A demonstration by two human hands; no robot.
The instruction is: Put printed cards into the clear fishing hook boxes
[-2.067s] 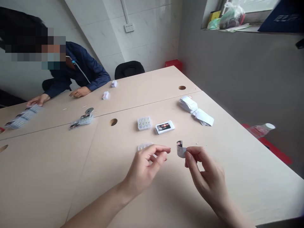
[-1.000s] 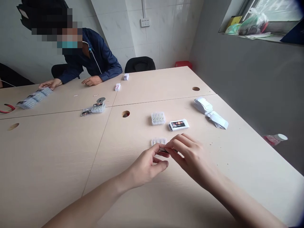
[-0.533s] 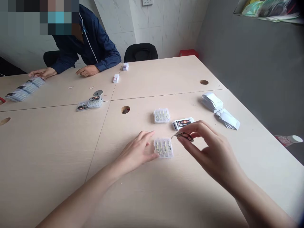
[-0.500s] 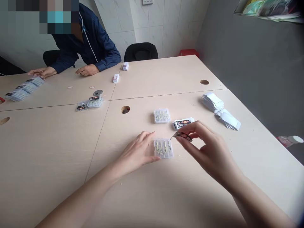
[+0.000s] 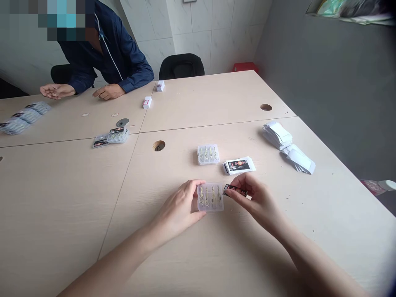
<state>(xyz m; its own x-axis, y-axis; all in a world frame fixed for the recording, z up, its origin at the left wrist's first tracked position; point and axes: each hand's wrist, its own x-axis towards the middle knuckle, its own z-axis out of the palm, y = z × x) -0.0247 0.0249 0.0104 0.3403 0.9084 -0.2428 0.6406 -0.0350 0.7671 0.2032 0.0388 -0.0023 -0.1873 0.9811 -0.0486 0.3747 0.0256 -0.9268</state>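
Note:
My left hand grips a clear plastic box by its left side, thumb at the near edge and fingers at the far edge. Fish hooks with yellowish line appear to lie in the box's narrow compartments. Between the thumb and fingers of my right hand is a black printed label, close to the box's right edge. Just beyond lies a stack of the same labels on white backing. Another clear box of hooks sits behind the one I hold.
White paper slips are piled to the right. Across the table a person in a dark blue jacket sits near rows of boxes. More labelled boxes and small card stacks stand left of centre. A cable hole pierces the tabletop.
My left hand has closed on the box. My right hand has brought the label lower and flatter, beside the box. The other person's hand has come away from the box rows.

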